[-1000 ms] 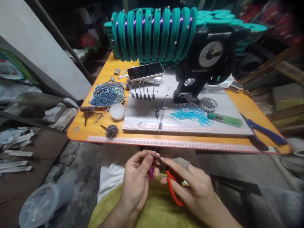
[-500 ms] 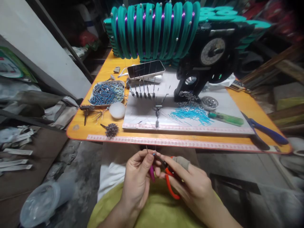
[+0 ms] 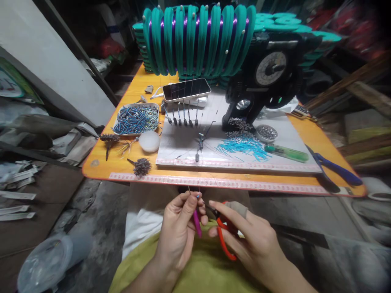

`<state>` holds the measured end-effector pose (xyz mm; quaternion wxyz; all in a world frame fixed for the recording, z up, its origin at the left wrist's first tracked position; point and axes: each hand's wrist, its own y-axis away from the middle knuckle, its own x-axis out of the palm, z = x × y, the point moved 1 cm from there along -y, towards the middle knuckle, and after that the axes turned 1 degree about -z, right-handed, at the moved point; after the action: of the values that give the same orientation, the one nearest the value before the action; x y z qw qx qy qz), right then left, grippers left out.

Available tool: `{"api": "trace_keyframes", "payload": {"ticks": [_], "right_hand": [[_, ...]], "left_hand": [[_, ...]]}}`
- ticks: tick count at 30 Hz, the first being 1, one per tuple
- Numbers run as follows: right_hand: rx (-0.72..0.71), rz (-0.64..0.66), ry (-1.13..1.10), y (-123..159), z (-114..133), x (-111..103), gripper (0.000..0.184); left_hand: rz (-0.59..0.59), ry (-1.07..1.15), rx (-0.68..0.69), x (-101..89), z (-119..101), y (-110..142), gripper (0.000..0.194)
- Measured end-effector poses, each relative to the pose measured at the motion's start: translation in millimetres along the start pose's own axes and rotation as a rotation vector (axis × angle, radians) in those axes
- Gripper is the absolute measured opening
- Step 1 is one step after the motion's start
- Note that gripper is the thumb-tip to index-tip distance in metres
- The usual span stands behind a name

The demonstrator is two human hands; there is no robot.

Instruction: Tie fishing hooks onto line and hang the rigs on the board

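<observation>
Six o'clock in view: left hand [image 3: 181, 221] pinched a magenta-handled tool [image 3: 197, 224], a tiny blue piece [image 3: 198, 196] at its fingertips. Three o'clock of it, right hand [image 3: 249, 232] gripped orange-handled pliers [image 3: 224, 247], tips clear of the piece. Blue-handled pliers [image 3: 340, 168] lay on the tabletop [image 3: 100, 162], two o'clock from right hand.

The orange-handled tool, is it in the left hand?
No, the right hand holds the orange-handled tool, while the left hand holds a purple thing.

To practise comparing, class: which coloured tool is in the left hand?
The magenta tool, in the left hand; the red-handled tool is in the right hand, the blue-handled tool lies on the table.
</observation>
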<state>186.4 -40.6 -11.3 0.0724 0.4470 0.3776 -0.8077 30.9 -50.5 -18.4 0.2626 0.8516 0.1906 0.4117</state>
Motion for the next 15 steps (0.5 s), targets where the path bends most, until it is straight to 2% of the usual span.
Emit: {"api": "trace_keyframes", "payload": {"ticks": [5, 15], "right_hand": [[0.005, -0.023, 0.042, 1, 7, 10, 0.031], [-0.006, -0.018, 0.027, 2, 6, 14, 0.031]], "left_hand": [[0.047, -0.024, -0.087, 0.1, 1, 5, 0.044], [0.050, -0.036, -0.081, -0.2, 1, 3, 0.046]]}}
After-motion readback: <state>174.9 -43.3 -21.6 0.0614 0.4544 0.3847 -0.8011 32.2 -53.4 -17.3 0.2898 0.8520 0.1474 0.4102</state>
